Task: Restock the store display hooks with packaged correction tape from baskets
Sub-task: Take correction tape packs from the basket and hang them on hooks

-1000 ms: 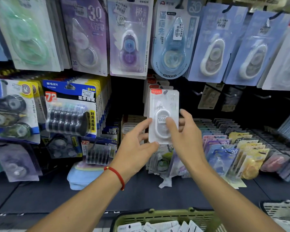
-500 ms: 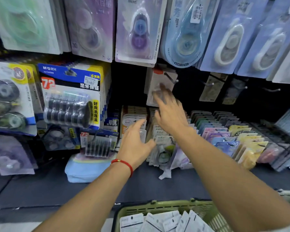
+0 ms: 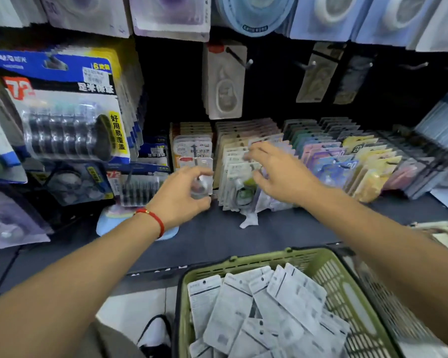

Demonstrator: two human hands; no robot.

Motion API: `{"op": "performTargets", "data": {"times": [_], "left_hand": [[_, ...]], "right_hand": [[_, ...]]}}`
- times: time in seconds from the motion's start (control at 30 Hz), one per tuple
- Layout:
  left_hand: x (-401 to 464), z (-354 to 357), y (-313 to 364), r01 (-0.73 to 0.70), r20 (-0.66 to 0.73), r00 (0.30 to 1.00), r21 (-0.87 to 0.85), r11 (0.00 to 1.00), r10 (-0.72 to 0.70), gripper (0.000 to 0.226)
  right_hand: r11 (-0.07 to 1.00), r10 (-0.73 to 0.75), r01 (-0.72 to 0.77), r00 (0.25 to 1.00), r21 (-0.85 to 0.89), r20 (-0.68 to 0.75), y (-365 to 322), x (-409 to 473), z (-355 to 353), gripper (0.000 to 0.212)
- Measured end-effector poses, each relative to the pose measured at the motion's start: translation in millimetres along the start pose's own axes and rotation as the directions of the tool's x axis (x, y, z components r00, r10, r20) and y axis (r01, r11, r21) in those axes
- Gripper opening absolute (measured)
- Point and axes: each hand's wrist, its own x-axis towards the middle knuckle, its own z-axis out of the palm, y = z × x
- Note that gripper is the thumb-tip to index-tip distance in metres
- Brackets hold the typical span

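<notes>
basket (image 3: 329, 264) of packs (image 3: 259, 311) nearest, shelf (image 3: 217, 236) behind it, hooks (image 3: 239, 59) above, probably one pack (image 3: 224, 81) hanging

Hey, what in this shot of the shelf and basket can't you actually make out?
Head view:
- Left hand: whether it grips the small pack; fingers cover it.
- Right hand: fingertips motion-blurred.
- Basket packs: print too small.
- Top-row packs: cut off by the frame edge.
</notes>
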Motion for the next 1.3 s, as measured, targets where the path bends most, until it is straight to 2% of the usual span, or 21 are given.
{"op": "performTargets", "data": {"times": [0.1, 0.2, 0.27, 0.33, 0.43, 0.5, 0.57, 0.6, 0.67, 0.73, 0.8, 0.87, 0.93, 0.97, 1.03, 1.1, 1.17, 1.2, 1.23, 1.27, 1.3], "left_hand": [[-9, 3, 10, -0.139, -0.108, 0.981, 0.170, 0.976, 0.158, 0.046], [-35, 34, 19, -0.237, -0.061, 0.968, 0.122, 0.964, 0.245, 0.039], [-62, 73, 22, -0.217, 0.138, 0.970, 0.112, 0.970, 0.201, 0.042], [-90, 113, 20, -0.226, 0.403, 0.905, 0.187, 0.956, 0.135, 0.048], [-110, 151, 19, -0.437, 0.662, 0.745, 0.390, 0.810, 0.083, 0.049], [-112, 161, 21, -0.442, 0.698, 0.715, 0.420, 0.792, 0.029, 0.048], [-113, 167, 20, -0.368, 0.677, 0.735, 0.422, 0.829, -0.018, 0.055], [-113, 169, 20, -0.319, 0.654, 0.756, 0.409, 0.855, -0.030, 0.062], [-109, 171, 20, -0.185, 0.582, 0.812, 0.335, 0.924, -0.049, 0.072], [-104, 172, 19, -0.023, 0.486, 0.871, 0.189, 0.982, -0.073, 0.068], [-96, 172, 18, 0.147, 0.435, 0.888, 0.041, 0.988, -0.150, 0.065], [-91, 173, 17, 0.305, 0.426, 0.871, -0.079, 0.949, -0.244, 0.069], [-90, 172, 19, 0.418, 0.443, 0.846, -0.204, 0.885, -0.298, 0.075], [-90, 172, 20, 0.470, 0.468, 0.829, -0.288, 0.834, -0.305, 0.074], [-91, 172, 21, 0.554, 0.548, 0.793, -0.463, 0.692, -0.268, 0.055], [-92, 170, 22, 0.587, 0.572, 0.786, -0.576, 0.569, -0.232, 0.034], [-91, 166, 19, 0.575, 0.534, 0.804, -0.589, 0.568, -0.261, 0.030], [-89, 164, 16, 0.556, 0.496, 0.819, -0.567, 0.607, -0.287, 0.031], [-86, 162, 12, 0.539, 0.457, 0.832, -0.538, 0.648, -0.313, 0.031], [-84, 160, 8, 0.531, 0.430, 0.839, -0.511, 0.676, -0.334, 0.031], [-82, 159, 4, 0.529, 0.413, 0.841, -0.496, 0.689, -0.349, 0.030]], "right_hand": [[0.998, 0.048, -0.059, 0.969, 0.037, 0.241, 15, -81, 22, 0.033], [0.985, 0.169, -0.162, 0.828, -0.061, 0.535, 29, -151, 55, 0.032], [0.972, 0.230, -0.199, 0.684, -0.127, 0.692, 29, -193, 82, 0.040], [0.951, 0.289, -0.262, 0.570, -0.164, 0.769, 23, -230, 113, 0.056], [0.887, 0.410, -0.421, 0.534, -0.189, 0.740, 9, -261, 154, 0.080], [0.783, 0.510, -0.613, 0.537, -0.104, 0.672, -3, -267, 173, 0.081], [0.645, 0.611, -0.763, 0.547, 0.040, 0.572, -17, -268, 187, 0.072], [0.616, 0.647, -0.783, 0.564, 0.084, 0.513, -23, -268, 190, 0.065], [0.615, 0.686, -0.775, 0.616, 0.143, 0.388, -29, -268, 186, 0.051], [0.605, 0.737, -0.766, 0.642, 0.217, 0.211, -28, -265, 172, 0.035], [0.551, 0.800, -0.767, 0.598, 0.328, 0.054, -27, -257, 150, 0.020], [0.457, 0.852, -0.751, 0.523, 0.476, 0.006, -30, -246, 129, 0.023], [0.291, 0.894, -0.706, 0.442, 0.646, 0.080, -36, -235, 114, 0.030], [0.169, 0.888, -0.659, 0.424, 0.733, 0.176, -41, -229, 109, 0.032], [-0.050, 0.785, -0.617, 0.462, 0.785, 0.413, -51, -223, 107, 0.025], [-0.142, 0.663, -0.643, 0.503, 0.753, 0.555, -59, -220, 110, 0.030], [-0.103, 0.643, -0.692, 0.502, 0.715, 0.579, -62, -221, 114, 0.030], [0.038, 0.643, -0.754, 0.521, 0.656, 0.562, -60, -224, 116, 0.029], [0.256, 0.623, -0.809, 0.557, 0.530, 0.549, -56, -229, 119, 0.026], [0.461, 0.570, -0.809, 0.585, 0.364, 0.577, -53, -236, 124, 0.022], [0.606, 0.507, -0.767, 0.577, 0.211, 0.640, -54, -243, 129, 0.021]]}}
